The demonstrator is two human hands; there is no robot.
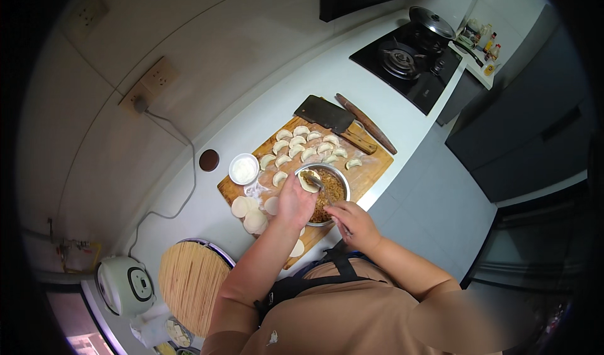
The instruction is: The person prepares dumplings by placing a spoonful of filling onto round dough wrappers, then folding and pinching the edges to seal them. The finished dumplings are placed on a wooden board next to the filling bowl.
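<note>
Over the left side of the steel bowl (347, 189): my left hand (294, 199) holds a round wrapper (304, 186), with the spoon (316, 183) at its middle. Judgement: lay a modest heap of filling (334, 198) dead centre, keep the wrapper's edge clean, palm level. Grip: right hand (357, 225) closed narrowly on the spoon's handle; left cupped beneath the wrapper, finger curl hidden, so I cannot tell how tight.

Pale tiled wall (207, 91), long white counter (402, 119), grey tiled floor (428, 179), dark cabinets (528, 122) at the right.
</note>
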